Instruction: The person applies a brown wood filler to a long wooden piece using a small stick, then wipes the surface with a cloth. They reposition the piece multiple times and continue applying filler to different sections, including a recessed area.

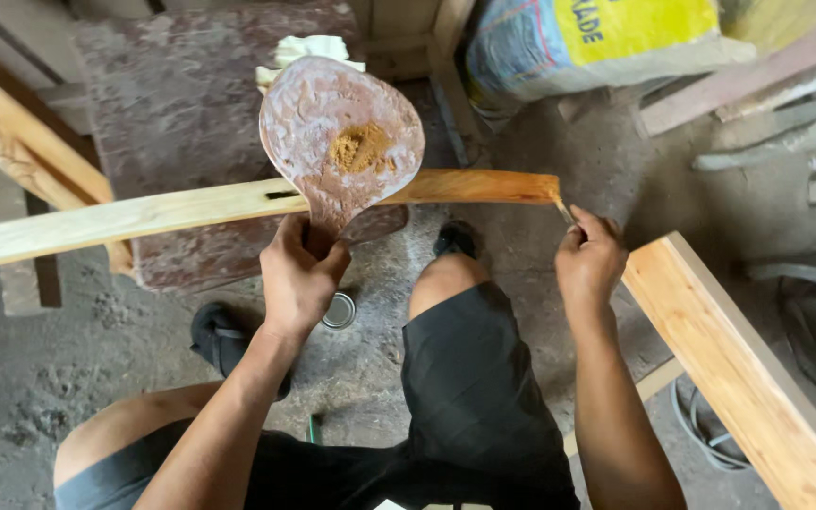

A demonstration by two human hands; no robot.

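My pear-shaped mixing board (340, 142) upright by its handle, tan putty heap (361, 146) at centre, long wooden slat (238, 206) lying crosswise behind it, right end stained amber

A long pale wooden strip (144, 215) is laid across the view, above the knees. A flat paddle-shaped board (340, 142) is held over it, with a heap of brown powder (359, 146) on it. A thick wooden plank (739, 364) lies right; a small round tin lid (339, 310) is on the floor (30, 378) below.

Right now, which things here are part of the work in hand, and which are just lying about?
In use:
left hand holding the paddle-shaped board with ochre paste
right hand holding a small tool at the end of the wooden slat

Lying about:
yellow sack
small tin
pale plank
white rag
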